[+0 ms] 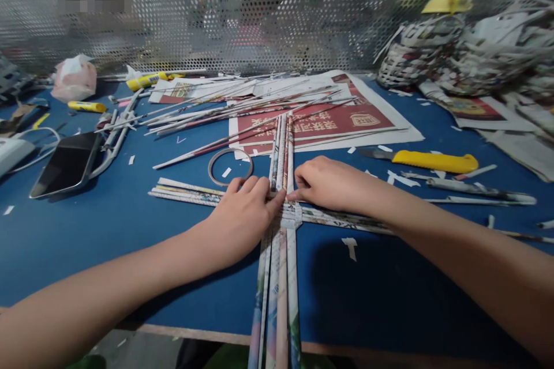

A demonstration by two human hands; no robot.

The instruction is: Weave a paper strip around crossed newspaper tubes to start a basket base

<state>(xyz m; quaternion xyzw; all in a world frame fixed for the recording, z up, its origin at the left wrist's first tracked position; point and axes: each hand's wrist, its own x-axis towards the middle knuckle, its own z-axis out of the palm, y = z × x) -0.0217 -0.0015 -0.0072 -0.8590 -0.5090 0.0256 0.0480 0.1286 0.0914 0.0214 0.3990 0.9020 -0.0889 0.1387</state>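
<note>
1. The left hand (244, 213) lies over the crossing of the paper rods (280, 265), fingers bent and their undersides hidden; whether its grip closes on anything cannot be told.
2. The right hand (322, 181) touches the same crossing, thumb and forefinger close together; whether this grip pinches something is too small to tell.
3. The rods form a cross on the blue counter (86, 230); the lengthwise ones run off the lower edge, so their near ends are cut off.
4. The crosswise rods (186, 193) pass beneath the left hand, and the right forearm covers part of their other side.
5. A tape roll (209, 168) lies just beside the left hand.
6. Behind the perforated screen (194, 29), shapes are blurred; woven baskets (415, 52) are cropped at right.
</note>
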